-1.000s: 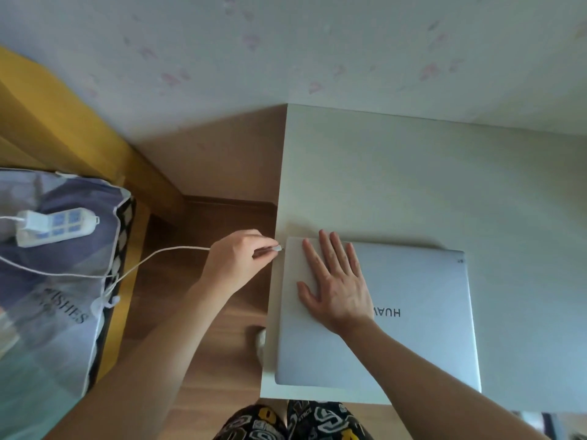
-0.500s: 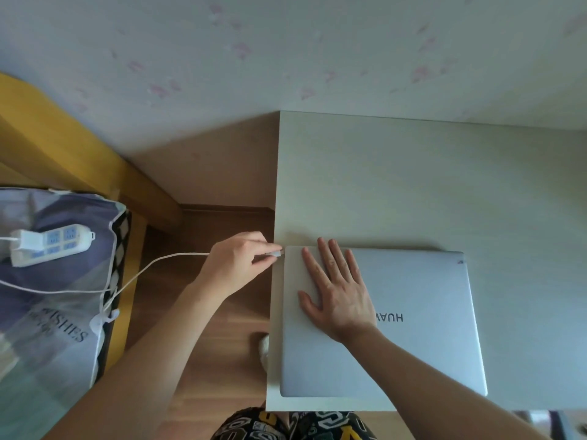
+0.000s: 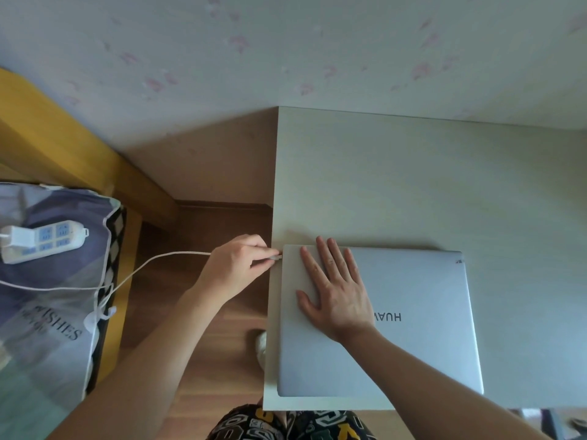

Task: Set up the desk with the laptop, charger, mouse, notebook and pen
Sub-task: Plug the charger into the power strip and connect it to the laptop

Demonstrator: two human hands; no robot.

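The laptop point(image 3: 397, 322), lid closed and logo facing the viewer upside down, is lying at the near left corner of the pale surface point(image 3: 428, 173), its left edge almost flush with the surface's left edge. The right hand point(image 3: 333, 287) is resting flat on the lid left of the logo, fingers spread, pressing down to steady the machine. At the laptop's far left corner the left hand point(image 3: 236, 265) is pinching the plug point(image 3: 275, 257) of the charger cable point(image 3: 152, 265) between thumb and fingertips, the plug's tip meeting the laptop's side edge; whether it is seated in the port cannot be told. From the laptop the cable is running leftward over the wooden floor point(image 3: 197, 319) to the bed point(image 3: 47, 281), where a white adapter is sitting in a power strip point(image 3: 44, 241). No mouse, notebook or pen is showing near the laptop.

The step in hand appears to be plugging in the charger. To do it well, the plug should be held square to the laptop's edge and pushed straight in, while the flat hand is resisting the push so the laptop is not sliding rightward. Some slack should be kept in the cable so it is not tugging at the port.
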